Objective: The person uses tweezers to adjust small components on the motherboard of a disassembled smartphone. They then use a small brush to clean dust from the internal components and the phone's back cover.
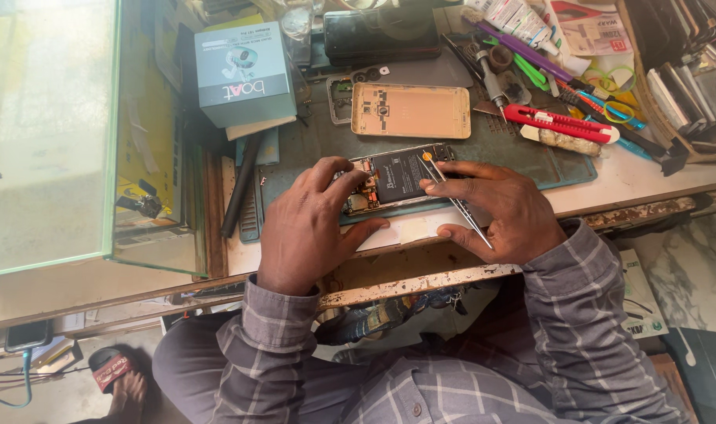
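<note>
An opened phone [397, 179] with its black battery and circuit board showing lies on a dark green work mat [523, 153]. My left hand [307, 228] rests on the phone's left end, fingers steadying its edge. My right hand [503, 212] grips thin metal tweezers [452, 198], whose tips touch the phone's upper right area. A gold back cover [410, 111] lies just beyond the phone on the mat.
A pale blue box [244, 74] stands at the back left beside a glass case [48, 133]. A red utility knife [558, 122], screwdrivers and several small tools crowd the back right. A dark phone [381, 33] lies at the back. The table's worn front edge [421, 284] is close.
</note>
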